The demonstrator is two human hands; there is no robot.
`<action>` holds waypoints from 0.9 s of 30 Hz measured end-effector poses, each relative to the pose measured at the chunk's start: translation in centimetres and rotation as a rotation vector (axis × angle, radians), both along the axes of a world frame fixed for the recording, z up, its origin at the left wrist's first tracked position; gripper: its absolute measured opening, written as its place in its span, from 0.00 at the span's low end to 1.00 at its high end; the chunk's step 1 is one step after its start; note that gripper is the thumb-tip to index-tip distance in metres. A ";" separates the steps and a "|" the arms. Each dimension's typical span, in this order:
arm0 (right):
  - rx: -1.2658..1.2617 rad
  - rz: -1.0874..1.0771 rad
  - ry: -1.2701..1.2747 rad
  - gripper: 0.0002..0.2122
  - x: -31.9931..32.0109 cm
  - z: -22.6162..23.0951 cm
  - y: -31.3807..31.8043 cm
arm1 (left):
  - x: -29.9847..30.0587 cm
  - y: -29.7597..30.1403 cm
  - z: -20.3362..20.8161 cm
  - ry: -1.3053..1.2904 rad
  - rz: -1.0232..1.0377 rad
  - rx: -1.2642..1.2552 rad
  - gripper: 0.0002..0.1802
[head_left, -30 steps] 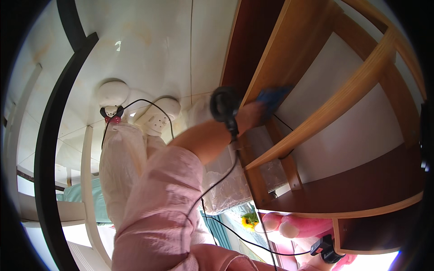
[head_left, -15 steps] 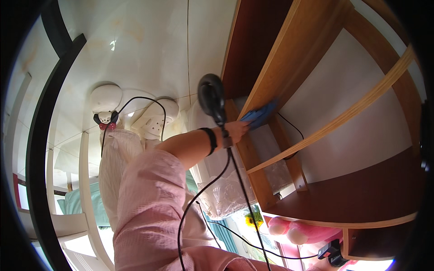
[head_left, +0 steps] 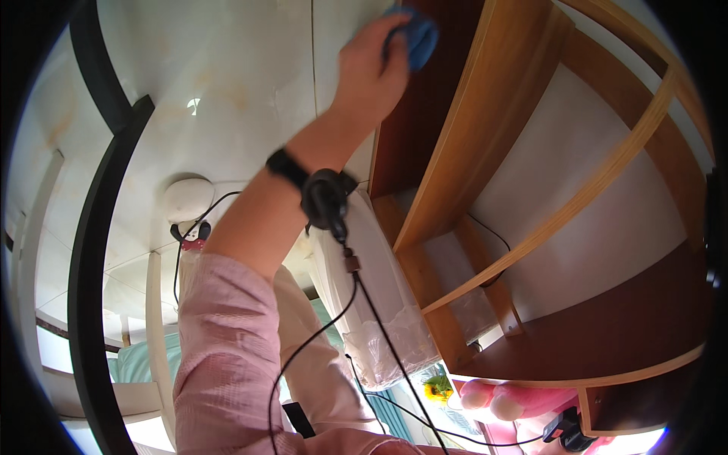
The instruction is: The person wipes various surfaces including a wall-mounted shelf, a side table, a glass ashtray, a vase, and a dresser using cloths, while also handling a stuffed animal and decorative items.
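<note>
My left hand (head_left: 371, 72) is raised at the top middle, closed around a bunched blue cloth (head_left: 422, 44). The cloth lies against or just over the dark red-brown panel (head_left: 432, 91) of a wooden furniture piece; whether it touches cannot be told. A black strap (head_left: 287, 168) circles my left forearm below the hand, and a black device (head_left: 324, 199) on a cable is beside it. My right hand does not show. At the lower right, a second black device (head_left: 565, 431) sits at the end of a cable.
Light wooden boards (head_left: 474, 114) and a slanting rail (head_left: 561, 205) frame the shelf at right. Pink rounded things (head_left: 519, 400) lie beneath it. A clear plastic-wrapped item (head_left: 387, 334) stands beside the frame. White shoes (head_left: 188, 199) are on the tiled floor (head_left: 227, 68); a black curved bar (head_left: 95, 220) rises at left.
My left hand has moved up and left with the blue cloth, from inside the lower frame to the dark panel. The hanging black device has shifted down and left in view.
</note>
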State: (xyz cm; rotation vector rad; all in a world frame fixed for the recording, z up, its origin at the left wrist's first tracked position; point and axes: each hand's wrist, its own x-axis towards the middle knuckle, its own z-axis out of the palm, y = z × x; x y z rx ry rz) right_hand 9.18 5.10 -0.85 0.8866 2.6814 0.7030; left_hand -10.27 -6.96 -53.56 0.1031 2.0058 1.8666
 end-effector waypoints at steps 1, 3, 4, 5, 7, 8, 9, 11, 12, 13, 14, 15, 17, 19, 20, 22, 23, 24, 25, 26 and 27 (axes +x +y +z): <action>0.006 -0.007 -0.005 0.20 0.0 0.1 -0.1 | -1.4 2.0 0.0 -0.029 -0.096 -0.042 0.14; 0.003 -0.012 -0.004 0.20 0.2 -0.1 -0.1 | -3.3 4.6 -1.2 -0.053 -0.183 -0.090 0.14; 0.003 -0.009 -0.006 0.20 0.1 -0.2 0.0 | -4.0 5.7 -3.0 0.272 -0.464 -0.261 0.18; 0.006 -0.014 -0.009 0.20 0.1 0.1 -0.1 | -4.2 6.4 -4.0 0.600 -0.744 -0.427 0.23; 0.013 -0.022 -0.014 0.20 0.1 -0.1 -0.2 | -2.2 6.3 -6.0 0.753 -0.712 -0.486 0.20; 0.017 -0.028 -0.019 0.20 0.2 -0.1 -0.2 | -0.7 5.9 -6.8 0.908 -0.679 -0.550 0.17; 0.019 -0.032 -0.021 0.20 0.3 -0.1 -0.3 | 1.5 5.1 -7.2 0.903 -0.873 -0.557 0.20; 0.042 -0.059 -0.028 0.20 0.4 0.1 -0.5 | 6.0 2.8 -5.8 0.924 -1.221 -0.449 0.20; 0.037 -0.062 -0.022 0.20 0.4 0.1 -0.4 | 8.8 0.9 -5.7 0.900 -1.343 -0.405 0.19; 0.022 -0.054 -0.017 0.20 0.3 0.0 -0.2 | 14.1 -1.8 -8.2 0.748 -1.253 -0.272 0.16; 0.026 -0.059 -0.019 0.20 0.2 -0.1 -0.2 | 17.5 -4.1 -8.8 0.821 -1.438 -0.238 0.16; 0.027 -0.057 -0.017 0.20 0.1 -0.3 0.0 | 20.8 -6.4 -9.3 0.880 -1.624 -0.184 0.17; 0.021 -0.059 -0.018 0.20 0.3 -0.4 0.3 | 22.9 -7.4 -10.3 0.849 -1.620 -0.092 0.18; 0.021 -0.060 -0.019 0.20 0.3 -0.6 0.5 | 21.2 -5.6 -11.3 1.472 -1.241 -0.407 0.21; 0.032 -0.069 -0.028 0.20 0.6 -0.4 0.1 | 17.5 -2.8 -9.6 1.213 -1.358 -0.394 0.22; 0.037 -0.077 -0.031 0.19 0.6 -0.4 -0.1 | 9.3 2.0 -7.1 0.928 -1.228 -0.514 0.24; 0.030 -0.076 -0.031 0.19 0.6 -0.4 0.0 | 6.2 3.8 -8.0 0.967 -0.946 -0.584 0.25; 0.027 -0.079 -0.033 0.19 0.5 -0.5 0.1 | 2.3 5.8 -7.4 0.789 -0.899 -0.627 0.26; 0.021 -0.077 -0.032 0.19 0.6 -0.4 0.3 | -0.3 7.4 -7.0 0.609 -0.843 -0.672 0.26; 0.017 -0.075 -0.034 0.19 0.3 -0.5 0.5 | -0.5 8.5 -7.6 0.603 -0.843 -0.680 0.26; 0.015 -0.075 -0.038 0.19 0.1 -0.5 0.6 | -0.6 9.4 -8.0 0.725 -0.816 -0.683 0.26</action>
